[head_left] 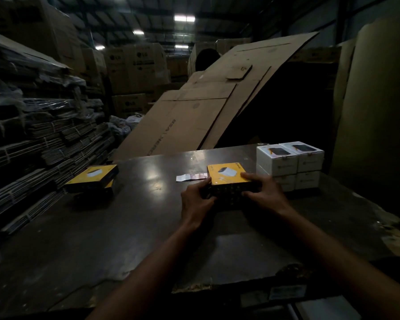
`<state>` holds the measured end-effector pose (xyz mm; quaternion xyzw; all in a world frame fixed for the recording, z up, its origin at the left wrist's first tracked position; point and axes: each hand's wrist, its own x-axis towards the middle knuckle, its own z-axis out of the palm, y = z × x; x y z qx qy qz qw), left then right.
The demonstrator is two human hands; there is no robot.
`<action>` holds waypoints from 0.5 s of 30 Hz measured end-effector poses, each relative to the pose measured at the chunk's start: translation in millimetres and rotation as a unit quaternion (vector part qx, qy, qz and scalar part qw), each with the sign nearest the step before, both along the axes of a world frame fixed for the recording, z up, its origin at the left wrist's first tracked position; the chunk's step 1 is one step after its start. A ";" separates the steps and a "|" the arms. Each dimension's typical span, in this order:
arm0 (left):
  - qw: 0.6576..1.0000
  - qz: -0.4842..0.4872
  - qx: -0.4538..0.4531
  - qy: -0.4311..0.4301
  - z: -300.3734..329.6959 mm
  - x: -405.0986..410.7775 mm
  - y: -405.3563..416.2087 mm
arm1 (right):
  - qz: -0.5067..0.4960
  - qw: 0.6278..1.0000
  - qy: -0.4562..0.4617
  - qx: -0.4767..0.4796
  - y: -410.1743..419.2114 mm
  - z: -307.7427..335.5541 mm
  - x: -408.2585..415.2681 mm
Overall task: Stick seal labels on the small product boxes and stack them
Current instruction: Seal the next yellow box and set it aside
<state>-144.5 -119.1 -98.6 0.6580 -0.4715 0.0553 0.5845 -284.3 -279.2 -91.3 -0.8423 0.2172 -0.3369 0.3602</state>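
Both hands, left hand (195, 197) and right hand (264, 191), grip a yellow-topped box (228, 174), fingers curled round its dark sides; its print is too blurry to read. LG cartons (136, 63) far back.

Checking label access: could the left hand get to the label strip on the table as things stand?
Probably yes. The label strip lies flat on the table, uncovered, just beyond the left hand, but that hand grips the yellow box.
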 end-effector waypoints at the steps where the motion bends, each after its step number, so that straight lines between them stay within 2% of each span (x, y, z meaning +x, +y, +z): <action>1: 1.000 -0.001 -0.001 0.001 0.3 -0.8 0.3 | 0.000 1.000 0.001 0.000 -0.3 -0.3 0.2; 15: 1.000 0.011 0.002 0.022 -2.8 4.1 -3.7 | 0.004 1.000 -0.009 0.014 -2.5 -3.6 -0.7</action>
